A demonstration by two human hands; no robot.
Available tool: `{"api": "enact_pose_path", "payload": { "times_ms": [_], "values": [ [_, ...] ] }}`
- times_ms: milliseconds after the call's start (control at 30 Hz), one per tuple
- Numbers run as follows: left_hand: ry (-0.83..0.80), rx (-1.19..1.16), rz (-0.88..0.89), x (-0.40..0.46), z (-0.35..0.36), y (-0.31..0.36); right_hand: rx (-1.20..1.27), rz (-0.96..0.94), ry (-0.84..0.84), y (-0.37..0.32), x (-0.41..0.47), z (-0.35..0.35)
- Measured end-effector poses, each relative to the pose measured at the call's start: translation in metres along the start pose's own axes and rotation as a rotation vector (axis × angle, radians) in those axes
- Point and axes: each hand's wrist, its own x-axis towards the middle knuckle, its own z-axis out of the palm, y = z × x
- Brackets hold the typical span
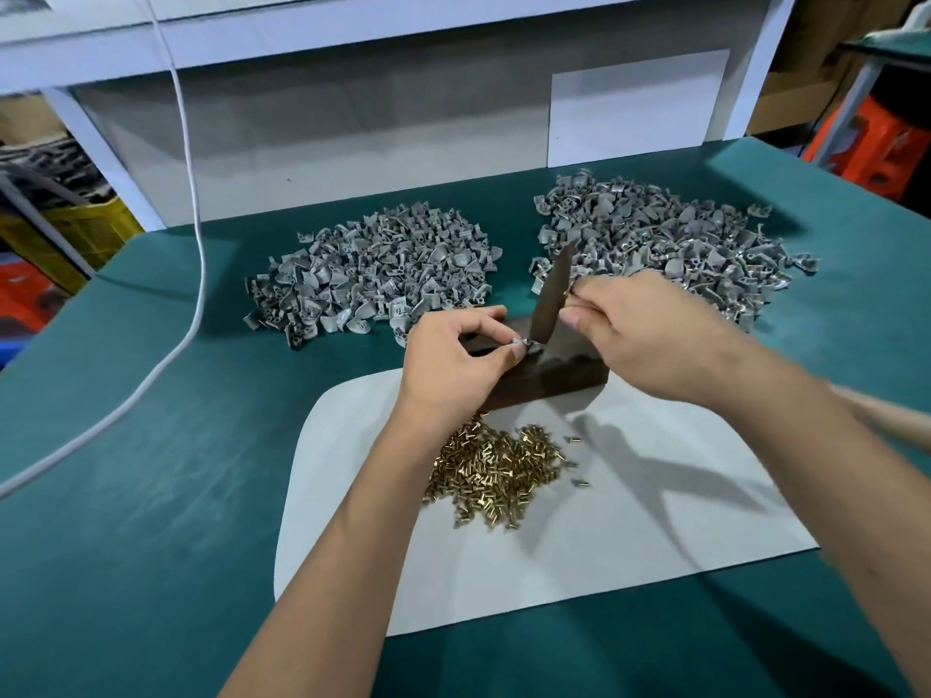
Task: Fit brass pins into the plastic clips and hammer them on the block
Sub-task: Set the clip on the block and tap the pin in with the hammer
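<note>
Teal felt-covered worktable [151,496] w/ white rounded mat [604,546] at centre; dark wooden rectangular block [554,382] on mat's far edge = landmark. Beyond block, left: big heap of grey plastic clips [373,274]; beyond block, right: second grey clip heap [670,234] (pinned or unpinned, can't tell). Near side of block: pile of small brass pins [499,476] on mat.

On block top: single small grey clip [526,345], pinched by left hand [453,365], thumb and forefinger curled round it, wrist over pin pile. Key relation: dark flat metal striker bar [551,299] standing nearly upright, long axis tilted slightly right, lower end right at clip. Right hand [650,335] curled round bar's upper part, just right of clip, forearm in from lower right. Probably seating pin, strike straight down needed; left fingertips very close to tip.
</note>
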Motion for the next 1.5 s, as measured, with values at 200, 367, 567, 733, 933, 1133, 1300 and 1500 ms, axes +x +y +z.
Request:
{"api": "enact_pose_path", "payload": {
  "times_ms": [200, 367, 567, 733, 933, 1133, 1300, 1500],
  "values": [
    [-0.002, 0.014, 0.012, 0.002, -0.001, -0.002, 0.018, -0.052, 0.175, -0.008, 0.001, -0.003],
    [0.0, 0.001, 0.026, 0.0, -0.002, 0.0, -0.1, -0.063, 0.024, 0.001, -0.002, -0.012],
    [0.03, 0.028, 0.049, 0.001, 0.002, -0.002, 0.218, -0.088, -0.281, 0.041, -0.026, -0.04],
    [0.004, 0.037, 0.062, -0.002, 0.004, -0.001, -0.036, 0.038, -0.383, 0.054, -0.033, -0.025],
    [-0.014, -0.006, 0.029, -0.003, 0.005, 0.002, 0.153, -0.061, -0.018, 0.033, -0.025, -0.026],
    [-0.038, -0.082, 0.07, -0.003, 0.003, 0.001, 0.2, -0.11, 0.036, -0.007, -0.004, 0.009],
    [0.196, -0.073, 0.107, 0.007, -0.008, -0.004, 0.304, -0.045, 0.133, -0.003, 0.007, 0.011],
    [0.303, 0.362, 0.051, 0.021, -0.043, -0.041, 0.096, 0.294, 0.354, 0.018, 0.025, 0.001]
  ]
}}
